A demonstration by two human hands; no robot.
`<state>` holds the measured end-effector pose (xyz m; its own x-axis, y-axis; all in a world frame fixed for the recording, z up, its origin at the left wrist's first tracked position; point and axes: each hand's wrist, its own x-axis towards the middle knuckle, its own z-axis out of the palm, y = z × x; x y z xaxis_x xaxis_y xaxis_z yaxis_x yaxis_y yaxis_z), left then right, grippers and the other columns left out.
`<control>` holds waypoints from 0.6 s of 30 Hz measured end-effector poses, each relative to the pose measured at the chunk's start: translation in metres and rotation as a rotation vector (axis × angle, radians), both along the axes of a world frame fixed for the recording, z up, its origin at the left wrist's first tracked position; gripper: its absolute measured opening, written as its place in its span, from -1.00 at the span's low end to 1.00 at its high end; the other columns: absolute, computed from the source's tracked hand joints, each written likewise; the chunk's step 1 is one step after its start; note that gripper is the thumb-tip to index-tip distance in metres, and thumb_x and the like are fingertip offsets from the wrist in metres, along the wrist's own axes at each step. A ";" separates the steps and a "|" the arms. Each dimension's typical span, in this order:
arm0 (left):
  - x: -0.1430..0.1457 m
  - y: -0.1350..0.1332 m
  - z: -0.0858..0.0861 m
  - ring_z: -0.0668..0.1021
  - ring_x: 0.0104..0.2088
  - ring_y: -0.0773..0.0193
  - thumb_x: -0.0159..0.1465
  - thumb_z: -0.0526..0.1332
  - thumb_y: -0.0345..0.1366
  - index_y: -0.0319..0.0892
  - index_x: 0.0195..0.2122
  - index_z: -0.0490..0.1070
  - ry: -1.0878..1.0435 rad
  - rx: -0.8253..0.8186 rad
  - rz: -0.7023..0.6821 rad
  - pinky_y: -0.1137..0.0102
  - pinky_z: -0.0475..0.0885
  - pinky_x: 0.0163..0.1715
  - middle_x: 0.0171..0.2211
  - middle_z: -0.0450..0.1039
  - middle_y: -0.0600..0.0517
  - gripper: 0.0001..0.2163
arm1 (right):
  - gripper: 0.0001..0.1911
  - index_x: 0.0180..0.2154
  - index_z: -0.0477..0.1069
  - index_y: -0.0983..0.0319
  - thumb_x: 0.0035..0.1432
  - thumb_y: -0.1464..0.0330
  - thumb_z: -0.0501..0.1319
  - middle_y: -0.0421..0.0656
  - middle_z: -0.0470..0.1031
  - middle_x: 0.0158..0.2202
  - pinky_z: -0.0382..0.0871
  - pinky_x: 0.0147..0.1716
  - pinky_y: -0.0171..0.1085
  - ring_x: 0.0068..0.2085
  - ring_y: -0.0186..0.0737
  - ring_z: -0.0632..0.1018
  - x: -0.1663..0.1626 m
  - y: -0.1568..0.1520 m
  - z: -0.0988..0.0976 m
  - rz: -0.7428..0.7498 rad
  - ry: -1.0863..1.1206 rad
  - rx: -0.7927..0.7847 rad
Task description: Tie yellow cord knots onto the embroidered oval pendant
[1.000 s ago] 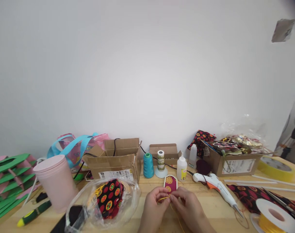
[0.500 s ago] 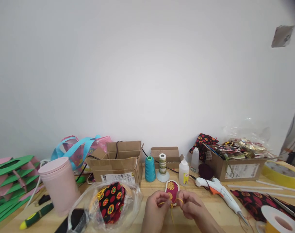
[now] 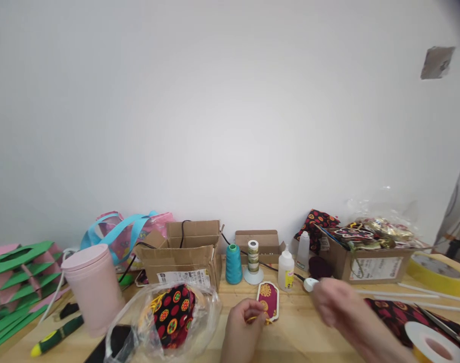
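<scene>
My left hand (image 3: 243, 322) is closed in a pinch on a yellow cord (image 3: 257, 318) at the near end of a small maroon fabric piece (image 3: 268, 298) with yellow flowers and a white rim, lying on the wooden table (image 3: 298, 333). My right hand (image 3: 338, 302) is off the piece, out to the right and blurred by motion. It lies over the white glue gun (image 3: 310, 284), of which only the rear end shows. Its fingers are smeared.
Behind the piece stand a teal thread cone (image 3: 233, 263), a gold spool (image 3: 253, 257) and a glue bottle (image 3: 286, 272). Cardboard boxes (image 3: 184, 252) line the back. A plastic bag of patterned fabric (image 3: 169, 315) and a pink cup (image 3: 94, 287) sit left; a yellow cord reel (image 3: 430, 345) sits right.
My right hand has let go of the cord and piece and swung right over the glue gun. My left hand stays pinched on the cord.
</scene>
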<state>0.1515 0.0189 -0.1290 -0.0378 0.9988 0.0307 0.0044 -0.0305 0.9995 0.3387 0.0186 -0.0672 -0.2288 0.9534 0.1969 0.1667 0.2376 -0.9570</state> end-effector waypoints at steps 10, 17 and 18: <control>-0.003 -0.003 0.003 0.49 -0.44 0.24 -0.04 0.12 -0.42 -0.26 -0.44 0.36 0.170 0.059 -0.047 0.41 0.35 -0.39 -0.52 0.46 -0.01 -0.89 | -0.82 -0.36 0.30 0.24 -0.12 0.46 0.07 -0.26 0.40 -0.60 0.15 -0.61 -0.46 -0.59 -0.38 0.37 -0.054 0.004 -0.070 -0.024 -0.488 0.085; -0.005 -0.002 -0.003 0.49 -0.41 0.23 -0.04 0.12 -0.43 -0.26 -0.44 0.37 0.146 0.071 -0.073 0.41 0.35 -0.38 -0.47 0.47 -0.04 -0.88 | -0.76 -0.33 0.32 0.22 -0.10 0.50 0.01 -0.27 0.41 -0.60 0.15 -0.60 -0.44 -0.57 -0.36 0.38 -0.054 -0.001 -0.066 -0.038 -0.515 0.158; -0.005 -0.002 -0.005 0.49 -0.40 0.23 -0.05 0.11 -0.45 -0.26 -0.45 0.37 0.140 0.065 -0.081 0.41 0.35 -0.38 -0.46 0.47 -0.04 -0.88 | -0.74 -0.33 0.32 0.21 -0.12 0.51 0.00 -0.27 0.40 -0.61 0.14 -0.60 -0.44 -0.57 -0.36 0.38 -0.054 -0.001 -0.065 -0.049 -0.530 0.163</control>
<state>0.1466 0.0170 -0.1336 0.0519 0.9942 0.0943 0.1384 -0.1006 0.9853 0.2852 0.0176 -0.1323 -0.2925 0.9322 0.2130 0.6301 0.3554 -0.6904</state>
